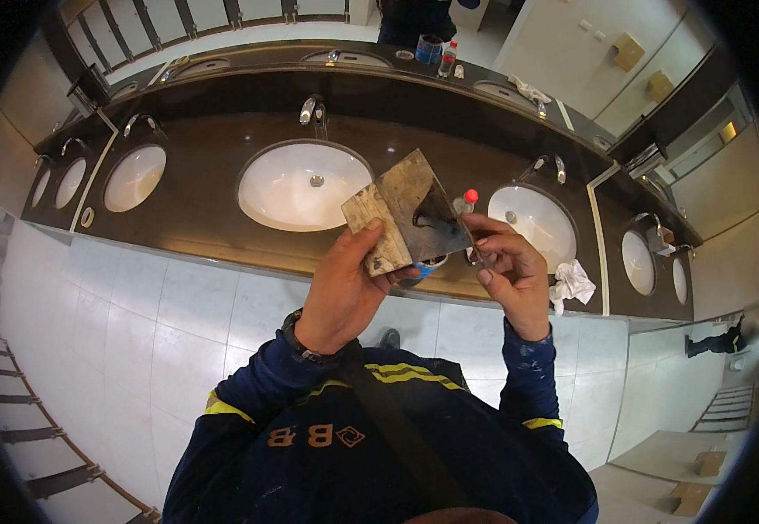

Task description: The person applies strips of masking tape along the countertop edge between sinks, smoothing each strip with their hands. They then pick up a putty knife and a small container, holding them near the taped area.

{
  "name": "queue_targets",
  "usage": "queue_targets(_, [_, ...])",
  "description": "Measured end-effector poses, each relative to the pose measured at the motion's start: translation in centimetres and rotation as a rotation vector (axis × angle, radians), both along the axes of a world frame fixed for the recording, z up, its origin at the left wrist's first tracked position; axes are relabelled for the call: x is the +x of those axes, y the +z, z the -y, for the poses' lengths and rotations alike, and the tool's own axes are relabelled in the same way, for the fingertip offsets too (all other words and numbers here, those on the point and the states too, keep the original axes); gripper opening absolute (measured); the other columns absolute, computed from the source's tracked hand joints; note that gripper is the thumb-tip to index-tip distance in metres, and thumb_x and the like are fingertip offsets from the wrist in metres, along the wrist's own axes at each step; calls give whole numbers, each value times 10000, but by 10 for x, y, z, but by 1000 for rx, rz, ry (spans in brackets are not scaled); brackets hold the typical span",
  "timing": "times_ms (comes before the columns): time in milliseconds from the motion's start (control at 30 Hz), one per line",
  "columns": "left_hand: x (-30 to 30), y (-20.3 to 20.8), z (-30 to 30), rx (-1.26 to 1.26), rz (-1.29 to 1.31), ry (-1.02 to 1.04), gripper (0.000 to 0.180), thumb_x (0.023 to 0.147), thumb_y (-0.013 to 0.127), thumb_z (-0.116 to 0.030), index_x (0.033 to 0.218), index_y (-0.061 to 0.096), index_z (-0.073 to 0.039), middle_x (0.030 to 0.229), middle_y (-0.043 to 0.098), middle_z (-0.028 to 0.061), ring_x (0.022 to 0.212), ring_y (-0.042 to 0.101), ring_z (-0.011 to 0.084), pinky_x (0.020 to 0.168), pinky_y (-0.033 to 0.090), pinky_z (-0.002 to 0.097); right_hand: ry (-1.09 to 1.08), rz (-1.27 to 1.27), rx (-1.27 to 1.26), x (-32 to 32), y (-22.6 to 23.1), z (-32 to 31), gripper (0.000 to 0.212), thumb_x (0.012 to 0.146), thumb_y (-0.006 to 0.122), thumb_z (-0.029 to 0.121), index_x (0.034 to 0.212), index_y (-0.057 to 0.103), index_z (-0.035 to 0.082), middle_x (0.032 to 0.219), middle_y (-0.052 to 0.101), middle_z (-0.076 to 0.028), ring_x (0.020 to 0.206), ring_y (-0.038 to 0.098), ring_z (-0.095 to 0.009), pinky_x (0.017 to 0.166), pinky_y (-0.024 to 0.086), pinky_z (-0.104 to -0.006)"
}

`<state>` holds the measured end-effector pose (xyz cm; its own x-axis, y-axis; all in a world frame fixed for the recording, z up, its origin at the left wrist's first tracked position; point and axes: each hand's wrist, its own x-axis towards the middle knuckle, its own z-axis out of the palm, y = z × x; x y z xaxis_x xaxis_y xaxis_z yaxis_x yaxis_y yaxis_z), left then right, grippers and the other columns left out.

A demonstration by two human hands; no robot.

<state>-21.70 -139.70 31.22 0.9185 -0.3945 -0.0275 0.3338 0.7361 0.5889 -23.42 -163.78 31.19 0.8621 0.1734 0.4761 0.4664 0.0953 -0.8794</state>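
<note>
A wide scraper with a worn, pale wooden grip and a smeared metal blade [427, 214] is held up over the front of the counter. My left hand [344, 278] is closed round the wooden grip, thumb on top. At the blade's right edge, my right hand [515, 275] is closed, with thumb and fingers pinching there. Whether a separate thin piece lies in those fingers I cannot make out. Dark residue streaks the blade's face. Just behind the blade stands a clear bottle with a red cap [471, 196]. A blue can [432, 267] shows partly below the scraper.
The dark counter [205, 210] carries several white sinks, one basin [305, 196] at left centre, another [532, 229] at right, with chrome taps [313, 112]. A crumpled white cloth [573, 284] hangs at the front edge. A mirror runs behind. Another person [718, 341] is far right.
</note>
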Motion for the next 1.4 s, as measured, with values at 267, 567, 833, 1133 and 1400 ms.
queue_targets(267, [-2,-2,-3,46,65,-11,387,1091,478,-316,1391,497,-73,1203,673,80,1031,663,191,776,540,365,61,-38,-564,-9,47,17,529,844,704,-11,1362,673,89,1388,636,-179,1216,643,-290,1019,516,-381])
queue_targets(567, [6,-18,-1,95,106,-23,399,1087,489,-322,1402,482,-77,1232,656,74,1043,656,187,785,537,383,-20,-45,-662,-7,52,20,478,868,669,-38,1329,700,86,1359,625,-180,1204,647,-318,1013,528,-383])
queue_targets(833, [10,-27,6,1,151,-86,370,1091,514,-284,1381,498,-55,1243,651,90,1056,661,196,812,570,403,-126,-15,-663,4,41,32,480,881,655,-53,1337,692,91,1379,613,-177,1193,654,-322,1002,532,-379])
queue_targets(1133, [10,-51,-7,1042,763,420,326,1086,514,-245,1330,552,-33,1232,664,88,1086,675,244,849,579,432,-297,-89,-780,28,4,47,403,899,641,-19,1294,686,48,1233,699,-179,1068,691,-278,926,525,-345])
queue_targets(1400, [53,-144,-93,368,-187,230,379,1056,555,-197,1399,549,-37,1329,648,81,1212,626,243,1019,484,420,-255,29,-1096,86,-115,77,232,913,623,62,1125,717,64,952,679,-166,892,688,-386,783,561,-456])
